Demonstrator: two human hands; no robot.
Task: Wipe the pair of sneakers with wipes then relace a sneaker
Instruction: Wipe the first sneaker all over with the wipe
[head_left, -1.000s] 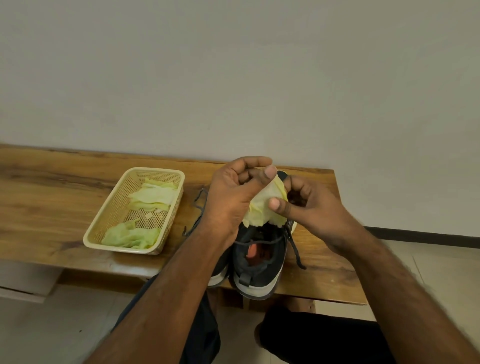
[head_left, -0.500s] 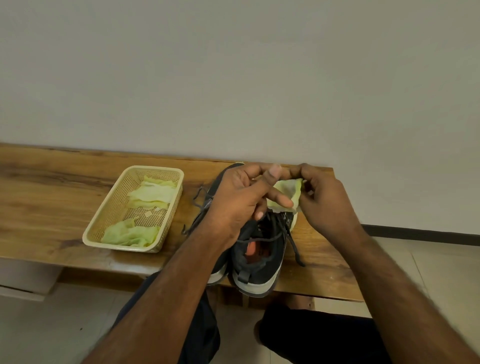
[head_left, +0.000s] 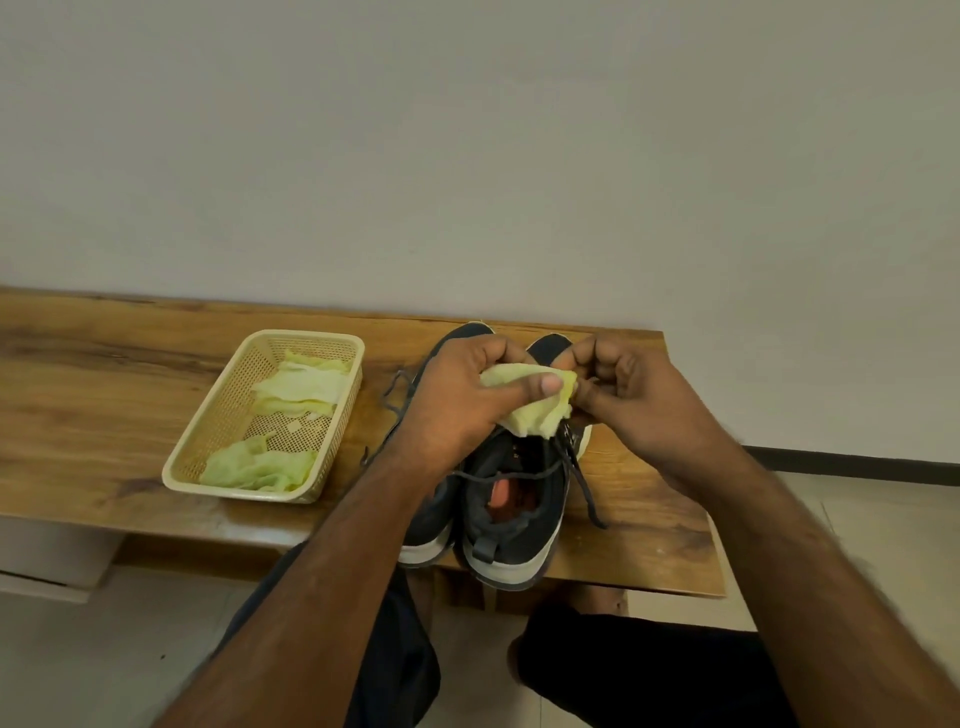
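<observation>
Wooden bench (head_left: 104, 395) against a plain pale wall: pair of dark sneakers, one wipe in hand

Item: two dark sneakers with white soles, right sneaker (head_left: 511, 512) and left sneaker (head_left: 431, 525), side by side at the bench's near edge, heels toward the person, laces (head_left: 582, 478) loose and trailing. Wipe (head_left: 535, 410), yellow-green and crumpled, held above the toes; left hand (head_left: 462, 400) grips it with thumb across the top, right hand (head_left: 639, 400) pinches its far end with curled fingers. Basket (head_left: 208, 431) to the left holds more wipes (head_left: 291, 387), some crumpled. Status, as judged: wiping stage, wipe being folded or readied; how much of either shoe is clean cannot be told; relacing not yet begun
</observation>
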